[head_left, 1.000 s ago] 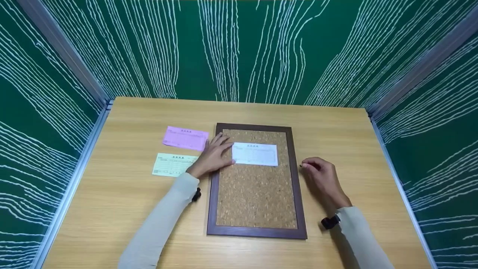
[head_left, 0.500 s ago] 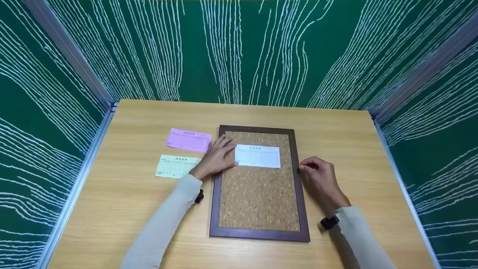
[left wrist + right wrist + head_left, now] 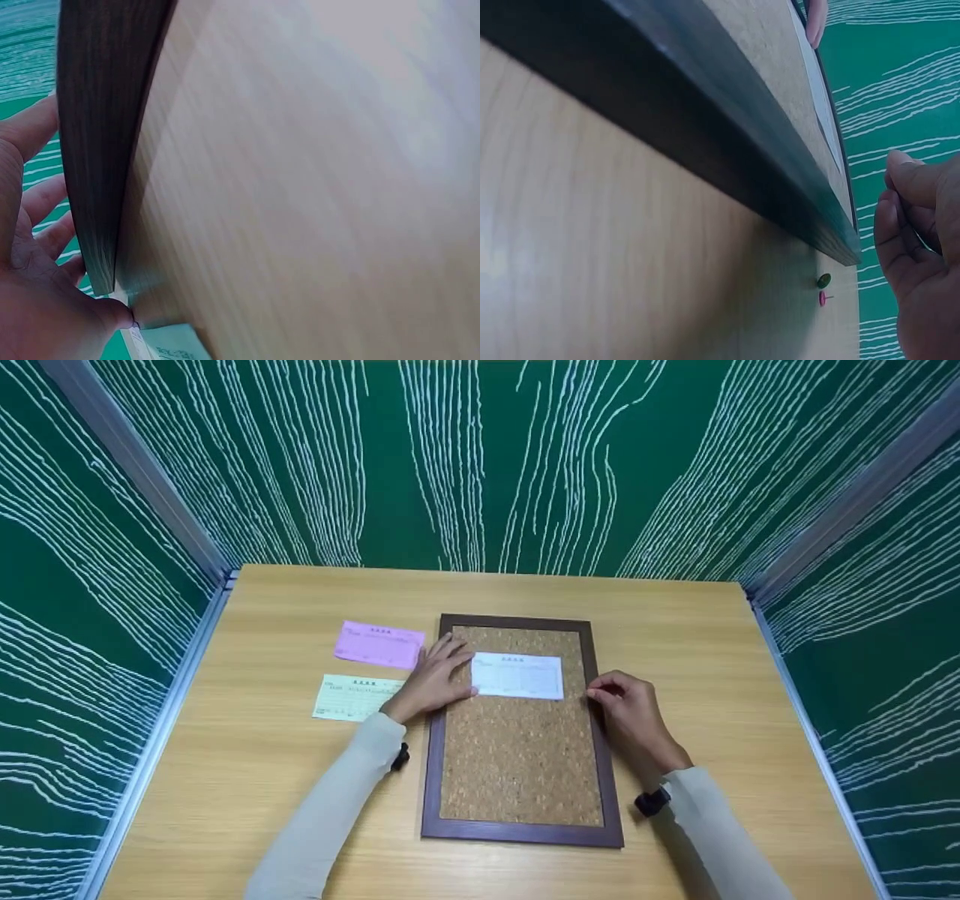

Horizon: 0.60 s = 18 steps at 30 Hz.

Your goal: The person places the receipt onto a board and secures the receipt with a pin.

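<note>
A cork board (image 3: 517, 765) in a dark brown frame (image 3: 521, 832) lies on the table. On its upper half is a white printed slip (image 3: 517, 675). My left hand (image 3: 435, 675) rests across the frame's left side, fingers spread, thumb and fingertips at the slip's left edge. My right hand (image 3: 630, 705) is over the frame's right side, thumb and forefinger pinched together on a tiny thumbtack mostly hidden by the fingertips. In the right wrist view, a green thumbtack (image 3: 823, 280) and a pink thumbtack (image 3: 823, 298) lie on the table beside the frame.
To the left of the board lie a pink slip (image 3: 379, 645) and, nearer, a pale green slip (image 3: 352, 697) partly covered by the left hand. Green walls (image 3: 420, 472) with wavy white lines enclose the wooden table (image 3: 225, 780) at the back and sides.
My right hand has shifted left, from beside the frame to over its right edge, with the fingertips pinched. The left hand stays at the white slip's left edge.
</note>
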Each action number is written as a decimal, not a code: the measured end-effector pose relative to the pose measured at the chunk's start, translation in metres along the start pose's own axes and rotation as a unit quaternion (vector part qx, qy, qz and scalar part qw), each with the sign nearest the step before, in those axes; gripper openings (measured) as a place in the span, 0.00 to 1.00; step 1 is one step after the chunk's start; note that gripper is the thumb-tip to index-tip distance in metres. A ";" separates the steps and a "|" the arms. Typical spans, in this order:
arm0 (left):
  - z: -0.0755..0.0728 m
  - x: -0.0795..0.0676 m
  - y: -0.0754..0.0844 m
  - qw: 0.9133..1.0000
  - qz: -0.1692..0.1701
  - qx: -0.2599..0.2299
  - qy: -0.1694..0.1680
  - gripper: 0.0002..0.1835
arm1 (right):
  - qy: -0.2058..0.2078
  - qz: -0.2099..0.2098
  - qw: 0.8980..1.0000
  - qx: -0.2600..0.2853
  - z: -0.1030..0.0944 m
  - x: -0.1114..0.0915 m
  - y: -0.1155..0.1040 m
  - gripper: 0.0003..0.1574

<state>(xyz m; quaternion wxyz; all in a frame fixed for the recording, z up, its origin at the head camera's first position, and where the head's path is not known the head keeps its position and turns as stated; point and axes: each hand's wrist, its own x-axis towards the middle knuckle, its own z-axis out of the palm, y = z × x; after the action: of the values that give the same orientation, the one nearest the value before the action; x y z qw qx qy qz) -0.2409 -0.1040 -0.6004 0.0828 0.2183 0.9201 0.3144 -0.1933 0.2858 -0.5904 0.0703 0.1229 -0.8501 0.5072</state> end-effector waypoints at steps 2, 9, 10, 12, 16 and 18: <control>0.001 0.000 -0.001 1.000 -0.001 0.003 -0.001 0.43 | 0.002 -0.001 1.000 -0.002 0.001 0.001 -0.001 0.03; 0.001 0.000 -0.002 1.000 0.001 0.004 0.002 0.43 | -0.005 0.013 1.000 0.017 0.007 0.005 -0.007 0.03; 0.001 0.000 -0.002 1.000 0.001 0.003 0.002 0.43 | -0.006 0.015 1.000 0.020 0.007 0.006 -0.008 0.02; 0.001 -0.001 -0.002 1.000 0.001 0.000 0.003 0.43 | -0.009 0.017 1.000 0.018 0.008 0.009 -0.008 0.02; 0.001 0.000 -0.001 1.000 0.002 0.004 0.004 0.43 | -0.021 0.024 0.999 0.011 0.006 0.014 -0.010 0.02; 0.001 0.001 0.000 1.000 0.002 0.006 0.004 0.43 | -0.030 0.026 0.999 0.007 0.006 0.016 -0.011 0.03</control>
<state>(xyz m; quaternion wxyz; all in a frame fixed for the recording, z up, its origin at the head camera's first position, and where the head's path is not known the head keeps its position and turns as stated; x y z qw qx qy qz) -0.2413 -0.1030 -0.6017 0.0771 0.2194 0.9218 0.3103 -0.2054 0.2736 -0.5795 0.0307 0.1168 -0.8512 0.5108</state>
